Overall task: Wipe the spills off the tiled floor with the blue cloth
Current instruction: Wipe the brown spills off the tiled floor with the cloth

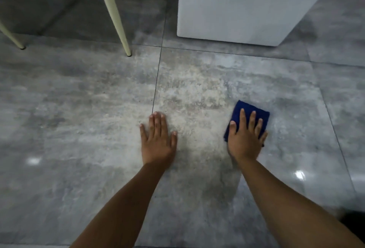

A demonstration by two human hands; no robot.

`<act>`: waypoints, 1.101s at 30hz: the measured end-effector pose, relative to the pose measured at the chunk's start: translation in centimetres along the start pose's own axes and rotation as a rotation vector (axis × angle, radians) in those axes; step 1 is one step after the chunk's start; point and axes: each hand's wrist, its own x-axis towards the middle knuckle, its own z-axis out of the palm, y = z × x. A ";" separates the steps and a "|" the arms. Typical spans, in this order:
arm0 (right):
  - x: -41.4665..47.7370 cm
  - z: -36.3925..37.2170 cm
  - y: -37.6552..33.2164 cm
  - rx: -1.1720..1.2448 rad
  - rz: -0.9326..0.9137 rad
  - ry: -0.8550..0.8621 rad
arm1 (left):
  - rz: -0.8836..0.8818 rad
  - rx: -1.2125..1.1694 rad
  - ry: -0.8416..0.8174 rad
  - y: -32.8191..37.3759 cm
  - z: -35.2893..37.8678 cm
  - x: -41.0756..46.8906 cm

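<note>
A folded blue cloth [243, 111] lies flat on the grey tiled floor [79, 168], at the right side of a pale, powdery spill [189, 97] that spreads across the tile joint. My right hand [245, 139] presses down on the cloth with fingers spread over it. My left hand [158, 139] rests palm-down on the floor at the near edge of the spill, fingers together, holding nothing.
A white box-like cabinet base [246, 6] stands on the floor ahead to the right. Cream chair legs [114, 12] [11, 36] stand ahead to the left. A dark object [355, 220] shows at the right edge.
</note>
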 end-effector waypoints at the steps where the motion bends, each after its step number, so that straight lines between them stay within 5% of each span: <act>1: -1.0 0.3 0.1 0.010 0.027 0.019 | -0.011 0.007 0.002 -0.1 0.1 -0.1; 11: -4.3 0.9 2.3 -0.006 -0.055 -0.001 | 0.007 0.044 -0.005 0.0 -0.2 -0.2; 16: -6.5 -0.1 10.4 0.038 0.274 0.045 | 0.352 -0.013 -0.004 2.8 -0.1 -0.7; 20: -12.9 1.2 11.5 0.093 0.455 0.100 | 0.347 -0.047 -0.070 7.2 1.5 -2.7; 28: -12.5 1.7 8.0 0.077 0.163 0.105 | 0.362 0.056 -0.031 7.5 2.9 -3.4; 33: -9.4 0.6 7.6 0.263 0.166 0.154 | 0.348 0.064 -0.031 7.4 2.9 -3.7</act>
